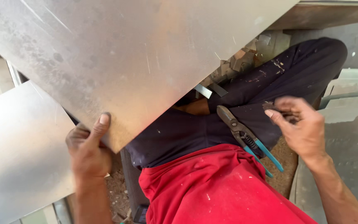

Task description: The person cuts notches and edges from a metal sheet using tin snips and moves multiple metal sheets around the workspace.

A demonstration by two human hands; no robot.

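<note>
The left hand [88,150] clamps the corner of one big metal sheet [133,54]; the right hand [301,126], fingers loosely curled and empty, hovers over the lap, where one pair of tin snips [245,137] rests. A second sheet [19,153] lies beneath.

1. Bright, warm daylight throughout, soft and even.
2. Hazy sheen spreads across the big metal sheet [137,54] (no hard glare).
3. Dark shadow pools beneath its lower edge.
4. Right hand [301,124] slightly motion-blurred; the rest stays sharp.

Grey metal sheet [137,54], red shirt [212,186] (paint-flecked), teal-handled snips [247,139].
</note>
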